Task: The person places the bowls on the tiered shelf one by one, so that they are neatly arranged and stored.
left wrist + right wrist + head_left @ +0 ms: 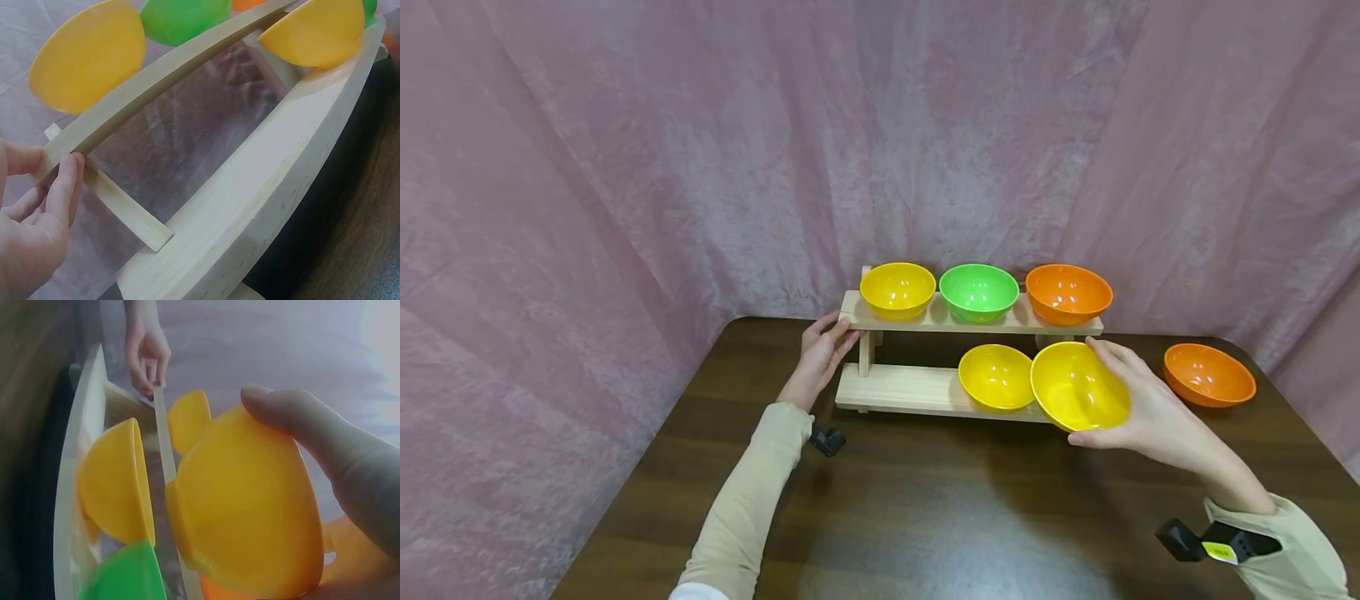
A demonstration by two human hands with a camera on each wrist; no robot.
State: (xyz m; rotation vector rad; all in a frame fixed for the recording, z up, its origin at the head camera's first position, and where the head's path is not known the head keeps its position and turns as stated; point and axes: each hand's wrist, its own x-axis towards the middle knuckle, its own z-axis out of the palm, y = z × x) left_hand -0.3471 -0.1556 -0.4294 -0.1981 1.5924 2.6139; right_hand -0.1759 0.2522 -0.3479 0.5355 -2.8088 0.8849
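Note:
My right hand [1150,412] grips a yellow bowl [1078,387] by its rim, tilted, in front of the lower shelf's right end. The left hand [820,354] pinches the left end of the wooden two-tier rack's upper shelf [119,115]. On that shelf stand a yellow bowl [897,292], a green bowl [979,293] and an orange bowl [1069,295]. Another yellow bowl [996,377] sits on the lower shelf [902,389]. Beside it is a second green bowl [128,575], hidden in the head view behind the held bowl.
A separate orange bowl [1210,375] stands on the dark wooden table [895,500], right of the rack. A pink curtain [850,150] hangs close behind the table.

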